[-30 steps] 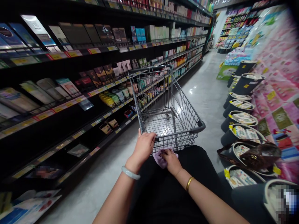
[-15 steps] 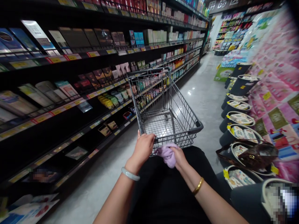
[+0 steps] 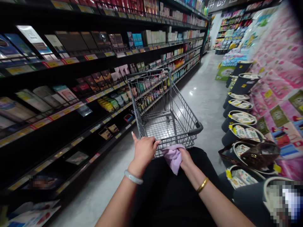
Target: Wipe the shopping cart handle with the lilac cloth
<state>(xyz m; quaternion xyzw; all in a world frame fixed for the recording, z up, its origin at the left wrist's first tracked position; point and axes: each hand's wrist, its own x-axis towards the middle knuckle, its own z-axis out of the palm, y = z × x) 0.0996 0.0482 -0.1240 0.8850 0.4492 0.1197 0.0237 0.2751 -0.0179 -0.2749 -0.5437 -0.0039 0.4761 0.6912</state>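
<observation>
A grey wire shopping cart (image 3: 198, 128) stands before my knees, its basket holding nothing that I can see. At the near rim's left end, my left hand (image 3: 145, 150) has its middle fingers curled over the bar, while the outermost finger sticks out to the left. A lilac cloth (image 3: 174, 158) is bunched in my right hand (image 3: 186, 160), just right of the left one. The cloth lies against the near wire wall below the rim, and one corner hangs down. Cloth hides most of the right fingertips.
Along the left runs a dark shelf unit (image 3: 94, 94) of boxed and bottled goods. Grey buckets (image 3: 228, 135) filled with packs line the right side, with a brown handbag (image 3: 262, 154) on them. Pink packs (image 3: 281, 85) are stacked behind. Shiny floor (image 3: 201, 82) runs between.
My left hand has loosened a little, its outermost finger now stretched outward. My right hand has shifted slightly right and down, and the cloth hangs more spread out.
</observation>
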